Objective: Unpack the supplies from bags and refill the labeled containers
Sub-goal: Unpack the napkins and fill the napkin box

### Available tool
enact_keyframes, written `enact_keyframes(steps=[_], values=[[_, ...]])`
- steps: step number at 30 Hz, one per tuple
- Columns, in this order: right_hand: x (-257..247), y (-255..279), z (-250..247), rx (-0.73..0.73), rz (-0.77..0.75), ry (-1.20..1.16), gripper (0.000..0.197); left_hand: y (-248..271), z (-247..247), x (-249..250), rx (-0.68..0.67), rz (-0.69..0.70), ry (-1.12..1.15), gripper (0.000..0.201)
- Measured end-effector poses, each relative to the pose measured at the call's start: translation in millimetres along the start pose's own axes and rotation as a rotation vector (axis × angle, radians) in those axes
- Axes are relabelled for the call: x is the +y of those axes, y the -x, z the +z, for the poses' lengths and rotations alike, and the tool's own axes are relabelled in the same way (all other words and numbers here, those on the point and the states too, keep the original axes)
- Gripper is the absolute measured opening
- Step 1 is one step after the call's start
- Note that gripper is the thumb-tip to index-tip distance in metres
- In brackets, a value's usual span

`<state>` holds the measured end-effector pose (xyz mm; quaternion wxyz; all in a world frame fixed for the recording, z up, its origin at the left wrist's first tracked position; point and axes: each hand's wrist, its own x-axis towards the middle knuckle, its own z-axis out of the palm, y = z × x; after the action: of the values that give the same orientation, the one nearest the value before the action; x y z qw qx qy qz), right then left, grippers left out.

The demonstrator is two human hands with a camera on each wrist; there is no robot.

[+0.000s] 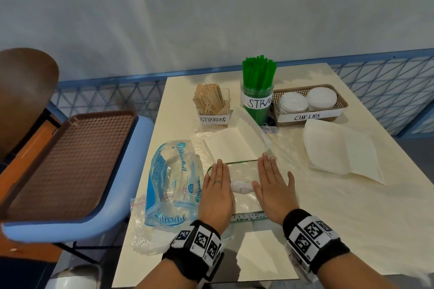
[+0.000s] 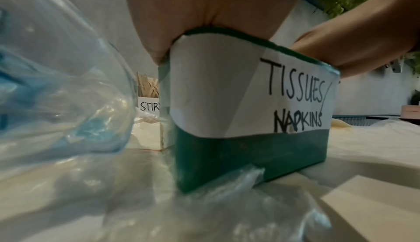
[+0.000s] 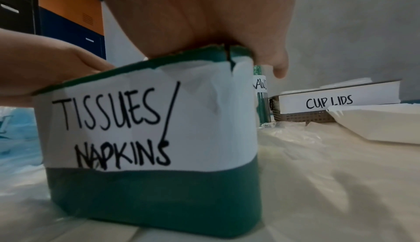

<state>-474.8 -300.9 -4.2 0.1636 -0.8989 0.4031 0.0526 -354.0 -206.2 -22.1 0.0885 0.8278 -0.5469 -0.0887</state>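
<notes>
A green box (image 1: 242, 166) labelled "TISSUES / NAPKINS" (image 3: 118, 123) stands at the table's near middle, its top covered with clear plastic and a white tissue (image 1: 242, 186) poking through the slot. Both hands lie flat on that top. My left hand (image 1: 217, 191) presses its left side with fingers straight. My right hand (image 1: 273, 185) presses the right side, fingers spread. In the left wrist view the palm (image 2: 213, 8) sits on the box's (image 2: 250, 152) rim. The right wrist view shows the palm (image 3: 200, 12) on the rim too.
An emptied blue "Blissful" tissue bag (image 1: 172, 183) lies left of the box. Behind stand stirrers (image 1: 211, 103), green straws (image 1: 258, 87) and a cup lids basket (image 1: 307, 105). Loose napkins (image 1: 340, 150) lie at right. A chair with a brown tray (image 1: 70, 159) sits left.
</notes>
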Motion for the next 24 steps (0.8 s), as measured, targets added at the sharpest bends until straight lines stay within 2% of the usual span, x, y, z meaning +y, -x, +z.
enact_keyframes(steps=[2,4,5,7,9,11,13,17,20,24], values=[[0,-1,0,-0.007,-0.001,-0.02,0.087,1,-2,1,-0.004,-0.037,0.012,0.057],[4,-1,0,0.023,-0.006,-0.144,0.076,3,-11,0,0.079,-0.074,0.112,0.065],[7,1,-2,0.054,0.01,-0.261,0.068,3,-12,0,0.104,-0.092,0.17,0.067],[16,7,-12,0.09,0.113,-0.569,0.064,9,-27,4,0.05,-0.188,0.314,0.059],[27,13,-20,-0.04,0.229,-0.795,0.065,11,-37,4,-0.017,-0.271,0.409,0.06],[31,18,-25,-0.161,0.237,-0.862,0.063,14,-46,5,-0.094,-0.411,0.514,0.051],[27,23,-32,-0.206,0.263,-0.905,0.062,15,-53,9,-0.16,-0.478,0.448,0.043],[23,33,-54,-0.214,0.304,-0.981,0.056,22,-78,22,-0.155,-0.445,0.451,0.051],[23,38,-81,-0.178,0.219,-1.025,0.042,28,-107,25,-0.068,-0.381,0.459,0.042],[8,29,-128,-0.17,0.083,-1.064,0.045,24,-158,14,0.08,-0.305,0.374,0.042]])
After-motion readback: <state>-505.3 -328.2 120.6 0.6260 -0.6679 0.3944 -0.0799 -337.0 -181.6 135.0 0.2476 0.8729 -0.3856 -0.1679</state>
